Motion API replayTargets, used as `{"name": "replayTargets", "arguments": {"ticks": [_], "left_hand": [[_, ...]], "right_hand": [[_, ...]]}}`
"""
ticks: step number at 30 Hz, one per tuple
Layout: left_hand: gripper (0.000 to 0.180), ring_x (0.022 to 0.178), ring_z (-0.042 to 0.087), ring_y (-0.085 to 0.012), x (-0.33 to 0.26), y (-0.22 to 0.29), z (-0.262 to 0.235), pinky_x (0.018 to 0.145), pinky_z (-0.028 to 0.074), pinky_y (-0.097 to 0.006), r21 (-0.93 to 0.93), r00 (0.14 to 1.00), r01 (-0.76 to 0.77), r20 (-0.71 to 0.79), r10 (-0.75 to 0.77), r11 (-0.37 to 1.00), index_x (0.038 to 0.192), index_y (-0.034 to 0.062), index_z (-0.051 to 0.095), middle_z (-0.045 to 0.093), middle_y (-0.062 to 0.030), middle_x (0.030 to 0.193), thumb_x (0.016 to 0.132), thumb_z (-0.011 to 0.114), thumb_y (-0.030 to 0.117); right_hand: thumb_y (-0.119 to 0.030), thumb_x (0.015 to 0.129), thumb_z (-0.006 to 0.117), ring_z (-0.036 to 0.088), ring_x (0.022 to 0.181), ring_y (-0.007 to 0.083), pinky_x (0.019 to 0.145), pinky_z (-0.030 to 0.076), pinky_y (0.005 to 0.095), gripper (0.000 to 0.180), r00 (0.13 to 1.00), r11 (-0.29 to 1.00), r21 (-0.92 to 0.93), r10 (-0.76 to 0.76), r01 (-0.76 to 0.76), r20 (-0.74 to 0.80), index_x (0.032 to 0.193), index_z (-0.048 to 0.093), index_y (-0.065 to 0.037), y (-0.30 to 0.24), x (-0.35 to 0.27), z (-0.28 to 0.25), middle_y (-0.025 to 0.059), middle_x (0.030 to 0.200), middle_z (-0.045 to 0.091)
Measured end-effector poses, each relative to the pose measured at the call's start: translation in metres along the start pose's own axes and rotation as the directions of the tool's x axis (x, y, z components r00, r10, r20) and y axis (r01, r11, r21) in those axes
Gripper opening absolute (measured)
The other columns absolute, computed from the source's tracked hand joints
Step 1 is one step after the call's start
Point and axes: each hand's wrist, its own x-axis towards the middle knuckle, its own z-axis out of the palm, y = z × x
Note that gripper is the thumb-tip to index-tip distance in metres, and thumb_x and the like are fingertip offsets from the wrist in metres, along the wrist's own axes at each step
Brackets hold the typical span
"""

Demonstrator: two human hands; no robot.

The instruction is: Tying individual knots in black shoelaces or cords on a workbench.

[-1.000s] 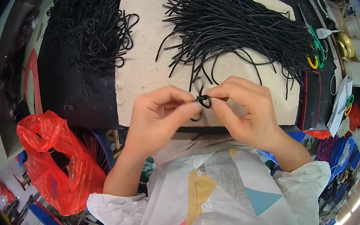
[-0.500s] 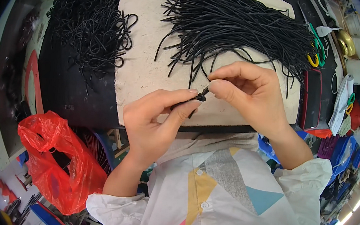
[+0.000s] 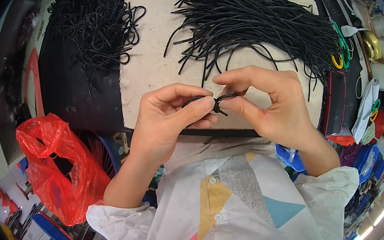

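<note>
Your left hand (image 3: 165,108) pinches a knotted black cord (image 3: 217,107); beside its fingers, I can't tell if your right hand (image 3: 279,104) grips

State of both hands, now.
Left hand: closed, pinching a knotted black cord.
Right hand: partly open at that cord; whether it grips cannot be told.

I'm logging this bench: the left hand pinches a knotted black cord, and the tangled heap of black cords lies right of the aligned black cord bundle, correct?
Not quite: the tangled heap of black cords lies left of the aligned black cord bundle, the head view shows. The left hand does pinch a knotted black cord.
</note>
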Motion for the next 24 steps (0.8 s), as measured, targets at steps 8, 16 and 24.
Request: {"name": "replayTargets", "arguments": {"ticks": [8,16,24], "left_hand": [[0.015,0.065,0.061,-0.0138,-0.002,-0.006,0.004,0.061,0.053,-0.021,0.117,0.987,-0.142,-0.054,0.149,0.983,0.091,-0.0078,0.057,0.061,-0.0119,0.079,0.078,0.060,-0.001],[0.015,0.065,0.061,-0.0140,-0.003,-0.009,0.001,0.060,0.052,-0.021,0.102,0.982,-0.161,-0.087,0.170,0.982,0.092,-0.0080,0.058,0.061,-0.0120,0.078,0.079,0.059,-0.001],[0.017,0.066,0.062,-0.0146,-0.003,-0.007,0.004,0.060,0.052,-0.021,0.049,0.983,-0.136,-0.117,0.141,0.990,0.094,-0.0066,0.057,0.062,-0.0120,0.078,0.080,0.059,0.001]], "right_hand": [[-0.003,0.071,0.061,0.061,0.062,0.0207,0.056,0.047,0.0281,0.011,0.936,0.814,-0.466,-0.330,0.348,0.122,0.082,0.059,-0.001,0.006,0.000,-0.001,0.0104,0.069,0.061],[-0.007,0.075,0.062,0.059,0.067,0.0120,0.058,0.045,0.0237,0.009,0.984,0.986,0.115,0.134,-0.120,-0.116,0.081,0.059,-0.002,0.014,-0.010,0.014,0.0060,0.069,0.059],[-0.006,0.071,0.067,0.056,0.067,0.0097,0.057,0.045,0.0239,0.015,0.984,0.965,0.234,0.148,-0.121,-0.100,0.083,0.060,0.000,0.017,-0.014,0.022,0.0048,0.074,0.059]]}}
